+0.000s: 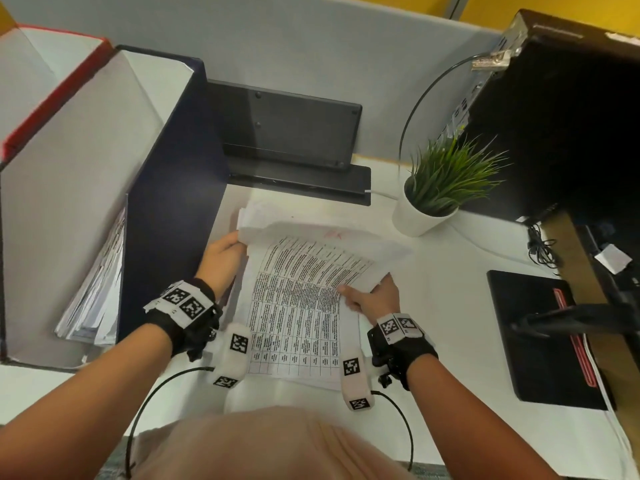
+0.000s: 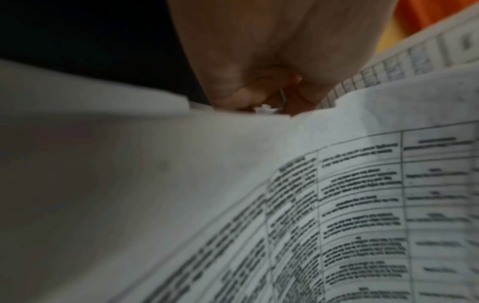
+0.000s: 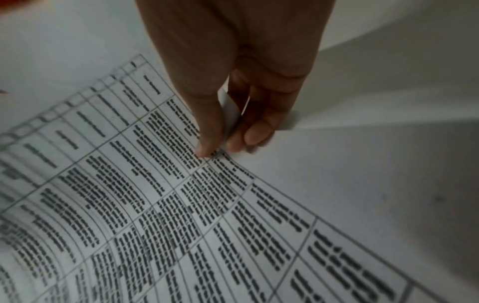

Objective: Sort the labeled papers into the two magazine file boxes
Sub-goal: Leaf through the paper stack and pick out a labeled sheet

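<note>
A stack of printed papers [image 1: 298,317] with tables lies on the white desk [image 1: 450,306] in front of me. My left hand [image 1: 239,242] grips the left edge of the upper sheets [image 1: 311,230], which are lifted and curled back; a red mark shows on them. The left wrist view shows the curled fingers [image 2: 249,90] on the paper edge. My right hand [image 1: 349,294] pinches the right edge of the tabled sheet [image 3: 155,184] between thumb [image 3: 204,147] and fingers. At the left stand a red-edged file box [image 1: 52,98] and a dark navy file box [image 1: 166,188] with papers [image 1: 100,289] inside.
A black laptop stand [image 1: 287,129] sits behind the papers. A potted green plant [image 1: 440,188] stands at the back right, next to a dark cabinet [image 1: 571,116]. A black notebook [image 1: 526,341] with a red pen lies at the right.
</note>
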### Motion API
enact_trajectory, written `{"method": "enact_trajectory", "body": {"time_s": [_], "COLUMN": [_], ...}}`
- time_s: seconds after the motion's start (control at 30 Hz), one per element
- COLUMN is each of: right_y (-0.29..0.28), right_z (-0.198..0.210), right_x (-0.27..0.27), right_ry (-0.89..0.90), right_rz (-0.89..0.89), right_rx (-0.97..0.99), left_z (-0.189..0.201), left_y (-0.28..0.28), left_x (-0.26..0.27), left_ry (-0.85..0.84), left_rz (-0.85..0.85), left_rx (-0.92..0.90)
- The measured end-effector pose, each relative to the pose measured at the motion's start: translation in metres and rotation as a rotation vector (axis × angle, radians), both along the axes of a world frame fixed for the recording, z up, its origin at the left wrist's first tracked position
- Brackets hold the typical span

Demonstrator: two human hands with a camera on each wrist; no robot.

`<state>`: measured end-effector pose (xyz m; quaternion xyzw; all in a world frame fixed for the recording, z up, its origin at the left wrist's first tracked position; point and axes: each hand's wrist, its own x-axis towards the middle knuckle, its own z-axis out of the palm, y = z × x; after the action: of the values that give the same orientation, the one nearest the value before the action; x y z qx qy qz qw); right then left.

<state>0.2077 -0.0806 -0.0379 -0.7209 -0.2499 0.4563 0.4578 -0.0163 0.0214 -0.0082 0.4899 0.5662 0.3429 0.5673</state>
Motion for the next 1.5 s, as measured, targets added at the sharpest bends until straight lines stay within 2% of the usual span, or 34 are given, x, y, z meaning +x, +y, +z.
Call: {"method": "enact_trajectory", "body": {"time_s": [0.1,0.23,0.33,0.4,0.53,0.67,0.73,0.83,0.93,1.0,1.1,1.2,1.3,1.5], "right_y": [0.001,0.001,-0.001,-0.001,-0.002,-0.001,-0.001,0.0,0.002,0.002,0.003,0.001,-0.001,-0.002], "right_z": [-0.003,-0.013,-0.019,-0.02,-0.015,-0.018,-0.019,-0.018,-0.015,-0.013,-0.013,-0.011,-0.012,-0.008], "right_x": [0.001,0.0,-0.001,-0.002,0.0,-0.001,-0.001,-0.002,0.001,0.0,-0.001,-0.002,-0.002,-0.004], "right_ry": [0.023,0.163,0.284,0.248,0.123,0.051,0.068,0.084,0.211,0.219,0.212,0.184,0.049,0.065], "right_rz": [0.016,-0.1,-0.206,-0.223,-0.104,-0.109,-0.122,-0.108,-0.123,-0.114,-0.147,-0.118,-0.068,-0.094], "right_rx": [0.004,0.038,0.062,0.074,0.008,0.029,0.024,0.006,-0.062,-0.095,-0.031,-0.01,-0.035,-0.045], "left_z": [0.005,0.001,-0.006,-0.008,-0.004,-0.003,0.003,0.007,0.005,0.003,-0.003,-0.008,-0.01,-0.017], "left_y": [0.004,0.015,0.024,0.025,0.028,0.031,0.029,0.025,0.02,0.019,0.018,0.013,0.008,0.009], "left_x": [0.0,-0.002,-0.007,-0.01,-0.009,-0.001,0.002,0.003,0.002,0.003,0.002,0.0,0.001,0.004], "left_ry": [-0.054,0.023,0.251,0.419,0.755,0.835,0.854,0.864,0.844,0.837,0.808,0.778,0.614,0.354], "left_rz": [-0.014,0.137,0.116,0.009,-0.1,-0.04,-0.081,-0.22,-0.224,-0.25,-0.26,-0.224,-0.137,-0.034], "left_rx": [-0.039,-0.132,-0.169,-0.155,-0.136,-0.102,-0.073,-0.014,0.049,0.109,0.161,0.378,0.577,0.287]}}
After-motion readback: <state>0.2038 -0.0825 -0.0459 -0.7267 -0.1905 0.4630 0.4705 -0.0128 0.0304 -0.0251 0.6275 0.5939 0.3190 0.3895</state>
